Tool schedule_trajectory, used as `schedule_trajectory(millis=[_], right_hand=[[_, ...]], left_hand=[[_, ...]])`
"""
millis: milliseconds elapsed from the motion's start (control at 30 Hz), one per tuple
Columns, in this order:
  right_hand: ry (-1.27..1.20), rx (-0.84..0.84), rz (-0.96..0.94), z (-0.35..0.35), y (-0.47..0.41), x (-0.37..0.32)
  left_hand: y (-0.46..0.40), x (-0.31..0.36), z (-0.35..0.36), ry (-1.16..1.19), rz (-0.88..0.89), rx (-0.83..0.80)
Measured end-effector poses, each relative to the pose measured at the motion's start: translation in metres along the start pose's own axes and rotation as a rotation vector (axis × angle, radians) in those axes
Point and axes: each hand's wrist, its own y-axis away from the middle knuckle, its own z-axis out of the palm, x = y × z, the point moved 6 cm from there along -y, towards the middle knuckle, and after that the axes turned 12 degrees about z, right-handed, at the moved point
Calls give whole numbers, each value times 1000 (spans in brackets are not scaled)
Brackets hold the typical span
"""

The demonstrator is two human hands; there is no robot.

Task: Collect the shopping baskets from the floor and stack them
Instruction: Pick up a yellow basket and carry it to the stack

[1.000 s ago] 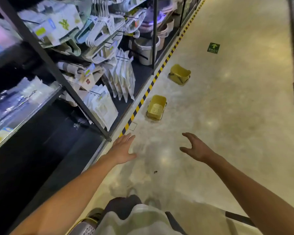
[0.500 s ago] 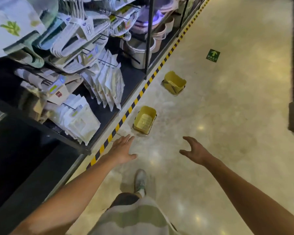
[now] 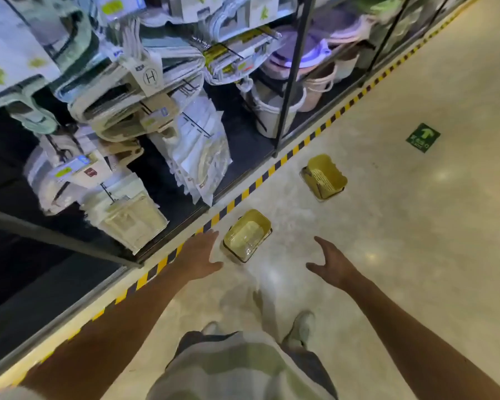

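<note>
Two yellow shopping baskets stand apart on the pale floor beside the shelving. The near basket [image 3: 247,235] is upright, just ahead of my hands. The far basket [image 3: 325,176] sits further along the aisle, tilted so I see into it. My left hand [image 3: 198,256] is stretched out with straight fingers, just left of the near basket and not touching it. My right hand [image 3: 331,262] is spread and empty, to the right of the near basket.
A black shelf unit [image 3: 290,82] with hangers, packets and buckets runs along the left. Yellow-black tape [image 3: 243,194] marks its foot. A green arrow sticker [image 3: 423,137] lies on the floor further ahead. My feet [image 3: 299,327] are below my hands.
I have walked forward along the aisle, so both baskets are now closer. The near basket has come up between my outstretched hands. Both hands stay spread and empty.
</note>
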Motion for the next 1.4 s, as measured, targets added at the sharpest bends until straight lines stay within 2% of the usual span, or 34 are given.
schedule_trajectory(millis=[133,400,467,633,733,967,1233,1400], right_hand=[[41,-105,-91,-37,-45,0],[295,-218,-230,-88,-149,-34],[369,-225,-267,-87,-174,-48],[399,-251,-299,-73,-239,-84],[434,-296,-309,-58,-275,-101],[474,-429,-278,25,-408,-106],[552,-489,-323,190,-606,-32],[525,-529,-310,275,-690,16]], left_hand=[[-6,22,2,89,-178,2],[-40,38,18,308,-393,158],[-51,28,25,344,-430,201],[-78,-6,49,357,-502,166],[-92,-25,63,443,-580,161],[-172,-81,156,663,-717,156],[-308,-155,368,903,-849,140],[-369,-193,469,1078,-897,291]])
